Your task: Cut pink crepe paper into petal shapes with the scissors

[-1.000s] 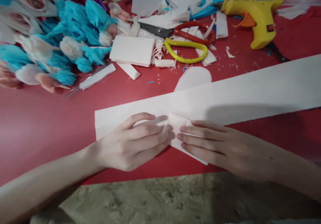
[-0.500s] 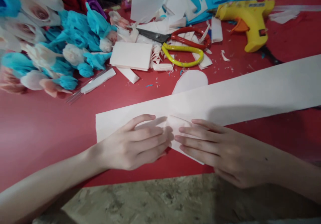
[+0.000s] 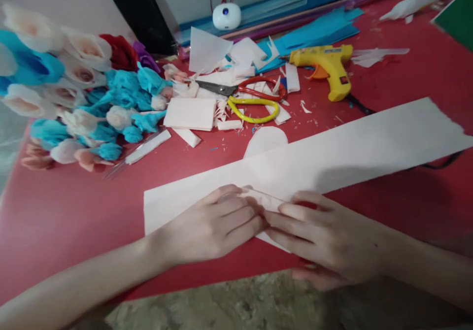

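Observation:
A long pale pink crepe paper strip (image 3: pixel 332 157) lies across the red table sheet (image 3: pixel 74 207). My left hand (image 3: pixel 214 226) rests palm down on the strip's left part, fingers stretched flat. My right hand (image 3: pixel 325 241) meets it fingertip to fingertip, fingers flat on a small folded flap of the paper (image 3: pixel 268 203) between the two hands. Both hands press the paper down; neither lifts it.
Behind the strip lie a round paper petal (image 3: pixel 266 140), scissors with red and yellow handles (image 3: pixel 254 101), a folded paper stack (image 3: pixel 190 113), scraps and a yellow glue gun (image 3: pixel 328 64). A heap of blue, white and pink paper flowers (image 3: pixel 74 103) fills the left. Blue paper sheets (image 3: pixel 314 29) lie at the back.
The view has tilted up and back, showing more of the table. My hands have drawn closer together over the folded flap, the right fingers now blurred by motion.

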Available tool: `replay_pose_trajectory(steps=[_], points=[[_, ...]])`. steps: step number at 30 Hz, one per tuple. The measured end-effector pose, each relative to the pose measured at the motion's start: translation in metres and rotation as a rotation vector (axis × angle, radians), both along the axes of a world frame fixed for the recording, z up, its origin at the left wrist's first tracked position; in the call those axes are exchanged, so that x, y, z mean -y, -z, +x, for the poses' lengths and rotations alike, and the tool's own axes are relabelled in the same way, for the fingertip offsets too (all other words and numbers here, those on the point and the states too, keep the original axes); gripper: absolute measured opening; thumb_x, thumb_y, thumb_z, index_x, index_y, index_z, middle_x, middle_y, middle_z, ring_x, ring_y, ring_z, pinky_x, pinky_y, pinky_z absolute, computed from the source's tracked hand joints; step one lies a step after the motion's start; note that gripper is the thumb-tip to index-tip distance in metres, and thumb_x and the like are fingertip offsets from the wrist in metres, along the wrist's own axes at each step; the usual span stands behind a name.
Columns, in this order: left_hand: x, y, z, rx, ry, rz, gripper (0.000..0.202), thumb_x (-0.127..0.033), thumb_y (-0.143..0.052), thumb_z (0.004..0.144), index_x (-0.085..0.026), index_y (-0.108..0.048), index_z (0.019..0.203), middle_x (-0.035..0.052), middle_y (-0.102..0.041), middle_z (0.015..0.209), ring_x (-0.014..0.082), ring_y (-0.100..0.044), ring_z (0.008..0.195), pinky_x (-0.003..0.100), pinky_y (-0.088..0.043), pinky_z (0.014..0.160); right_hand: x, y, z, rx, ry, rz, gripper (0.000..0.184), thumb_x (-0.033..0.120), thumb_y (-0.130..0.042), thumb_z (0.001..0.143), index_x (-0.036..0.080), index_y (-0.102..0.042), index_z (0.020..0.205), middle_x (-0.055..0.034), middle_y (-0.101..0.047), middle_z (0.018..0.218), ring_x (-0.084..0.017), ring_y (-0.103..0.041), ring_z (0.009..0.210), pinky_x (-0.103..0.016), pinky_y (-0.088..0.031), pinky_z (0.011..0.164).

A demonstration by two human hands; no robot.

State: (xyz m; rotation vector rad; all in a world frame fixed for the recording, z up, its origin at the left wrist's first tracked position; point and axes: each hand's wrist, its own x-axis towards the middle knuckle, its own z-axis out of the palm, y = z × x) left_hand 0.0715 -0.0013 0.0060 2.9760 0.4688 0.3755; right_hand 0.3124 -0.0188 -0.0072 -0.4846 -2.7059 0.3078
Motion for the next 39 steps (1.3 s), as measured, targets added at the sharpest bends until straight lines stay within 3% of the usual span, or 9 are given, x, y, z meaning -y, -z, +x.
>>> replay_pose_trajectory(steps=[4,9,19,26,32,39], points=[[0.0016,0.0028,0.0017,-0.031,-0.015,-0.036,0.023,-0.013,-0.045,0.092,-0.013,-0.059,0.11,0.0037,-0.067,0.104,0.0159,-0.058,0.102,0.038,-0.033,0.106,0.0016,0.0017,0.0028,-0.071,0.06,0.032,0.026,0.026,-0.042,0.088,0.012,-0.064,0.09,-0.0072,-0.067,0.101,-0.017,-0.05,0.101,-0.033,-0.038,0.089],[0.0023,0.0045,0.0002,-0.016,0.011,-0.046,0.025,-0.012,-0.046,0.091,-0.009,-0.057,0.113,0.0067,-0.062,0.121,0.0185,-0.049,0.119,0.045,-0.016,0.116,0.0016,0.0047,0.0037,-0.193,0.158,0.064,0.019,0.018,-0.046,0.083,0.011,-0.064,0.081,-0.0054,-0.069,0.084,-0.018,-0.055,0.089,-0.034,-0.043,0.082],[-0.0002,0.0042,-0.002,-0.114,0.052,-0.028,0.036,-0.013,-0.032,0.096,-0.008,-0.047,0.128,0.007,-0.046,0.138,0.0169,-0.035,0.133,0.038,-0.009,0.118,0.0023,0.0044,0.0042,-0.247,0.143,0.099,0.019,0.014,-0.047,0.08,0.008,-0.065,0.077,-0.0104,-0.07,0.08,-0.02,-0.061,0.084,-0.034,-0.05,0.075],[0.0032,0.0103,-0.0008,-0.146,-0.082,-0.003,0.04,-0.023,-0.045,0.093,-0.011,-0.044,0.131,0.0044,-0.044,0.14,0.0158,-0.038,0.131,0.037,-0.019,0.117,0.0041,0.0042,0.0021,-0.254,0.135,0.071,0.019,0.01,-0.047,0.077,0.006,-0.065,0.07,-0.0138,-0.07,0.077,-0.02,-0.062,0.076,-0.034,-0.051,0.072],[0.0047,0.0095,0.0007,-0.151,-0.131,0.038,0.04,-0.024,-0.045,0.092,-0.007,-0.047,0.128,0.009,-0.046,0.138,0.018,-0.042,0.129,0.036,-0.032,0.112,0.0032,0.0049,0.003,-0.274,0.132,0.047,0.019,0.009,-0.048,0.078,0.006,-0.064,0.069,-0.0141,-0.07,0.079,-0.02,-0.062,0.076,-0.036,-0.05,0.073],[0.0035,0.0088,0.0002,-0.141,-0.146,0.038,0.038,-0.025,-0.044,0.092,-0.007,-0.048,0.125,0.0111,-0.049,0.135,0.0197,-0.044,0.127,0.04,-0.034,0.11,-0.0045,-0.0014,-0.0024,-0.08,0.202,0.059,0.029,0.019,-0.039,0.089,0.007,-0.062,0.1,-0.0101,-0.065,0.112,-0.019,-0.055,0.102,-0.034,-0.044,0.081]])
